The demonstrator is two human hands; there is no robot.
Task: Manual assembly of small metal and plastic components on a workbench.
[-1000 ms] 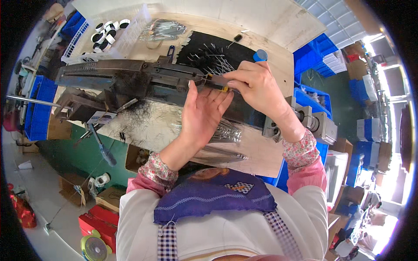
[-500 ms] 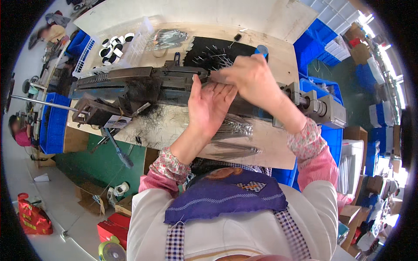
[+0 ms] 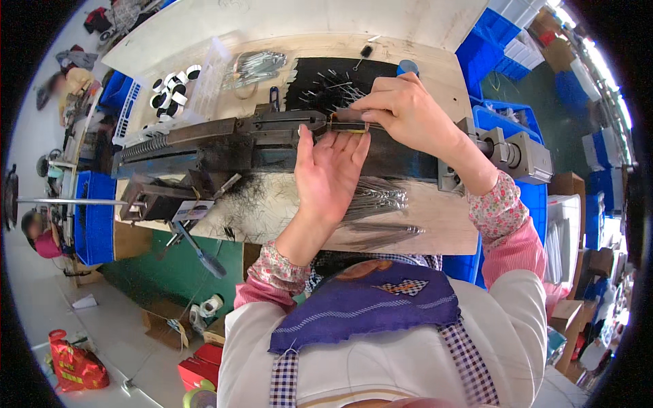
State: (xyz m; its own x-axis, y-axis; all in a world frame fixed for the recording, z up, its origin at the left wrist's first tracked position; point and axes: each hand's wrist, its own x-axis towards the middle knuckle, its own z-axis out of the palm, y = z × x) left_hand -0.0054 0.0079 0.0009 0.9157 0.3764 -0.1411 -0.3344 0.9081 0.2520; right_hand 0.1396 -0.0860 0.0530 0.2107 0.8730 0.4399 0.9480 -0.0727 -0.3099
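My left hand (image 3: pixel 329 178) lies palm up, fingers stretched out and thumb apart, just below the jaw end of a dark metal machine (image 3: pixel 282 126). My right hand (image 3: pixel 413 112) is closed in a pinch on a small, flat, dark brown piece (image 3: pixel 351 115), too unclear to name. That piece sits at the jaw end, above my left fingertips. A thin yellowish strip shows right beside those fingertips. Behind my hands, a black cloth (image 3: pixel 309 85) carries several thin wire pieces with dark bristles. Bundles of wire pins (image 3: pixel 377 197) lie on the wooden bench near my left wrist.
A clear plastic crate (image 3: pixel 216 68) with black and white rolls stands at the back left, beside a bundle of wires (image 3: pixel 258 68). Dark bristle scraps litter the bench. A motor-like block (image 3: pixel 524 158) sits at right. Blue bins (image 3: pixel 94 216) flank the bench; other people are at far left.
My right hand has moved slightly right and its fingers have drawn back from my left palm, baring the dark brown piece. My left hand stays palm up. The whole view has shifted a little.
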